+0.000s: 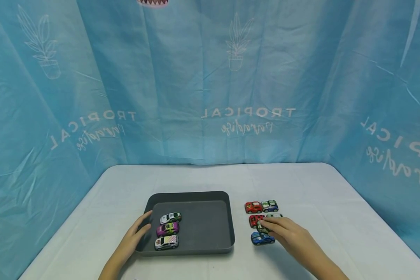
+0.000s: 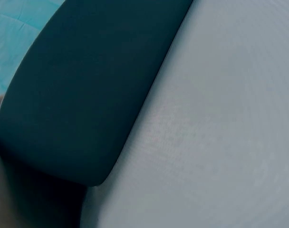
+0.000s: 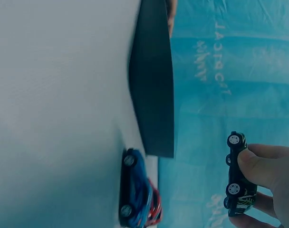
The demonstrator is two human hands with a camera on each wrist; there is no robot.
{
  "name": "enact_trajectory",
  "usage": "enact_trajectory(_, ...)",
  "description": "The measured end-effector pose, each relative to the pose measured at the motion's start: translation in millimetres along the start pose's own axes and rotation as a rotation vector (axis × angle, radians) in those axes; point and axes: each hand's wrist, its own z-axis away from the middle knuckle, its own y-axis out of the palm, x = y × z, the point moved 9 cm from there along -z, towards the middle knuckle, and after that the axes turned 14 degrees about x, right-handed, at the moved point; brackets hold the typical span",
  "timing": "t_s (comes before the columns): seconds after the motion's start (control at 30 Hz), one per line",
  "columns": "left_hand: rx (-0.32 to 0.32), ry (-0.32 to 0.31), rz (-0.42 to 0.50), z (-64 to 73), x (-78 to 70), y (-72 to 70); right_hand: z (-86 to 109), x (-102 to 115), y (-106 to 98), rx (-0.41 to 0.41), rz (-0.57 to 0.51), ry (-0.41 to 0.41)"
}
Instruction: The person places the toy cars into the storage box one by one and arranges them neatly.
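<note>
My right hand (image 1: 294,237) pinches a small dark green toy car (image 3: 240,202) between thumb and fingers, lifted off the table, its wheels showing side-on in the right wrist view. Around it on the table are a blue toy car (image 1: 262,238), a red one (image 1: 254,221) and a light green one partly hidden behind my fingers. At the left rim of a dark grey tray (image 1: 210,251), my left hand (image 1: 130,241) rests with fingers fairly straight. Inside the tray's left part sit a white-green car (image 1: 170,217), a purple car (image 1: 167,228) and a white car (image 1: 166,242).
Farther back on the right, another red car (image 1: 253,207) stands beside a blue-and-white car (image 1: 270,205). A white cloth (image 1: 301,182) covers the table. Blue printed curtains (image 1: 203,85) hang around its back and sides.
</note>
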Motion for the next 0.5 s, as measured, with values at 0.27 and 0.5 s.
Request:
enact_trajectory(0.27,0.008,-0.004,-0.004,0.4,0.6,0.1,-25.3,26,2,-0.008,-0.022,-0.084)
enact_trajectory(0.5,0.011,-0.003,-0.011,-0.1,0.6,-0.3,-48.4,48,15,0.03,-0.038,-0.123)
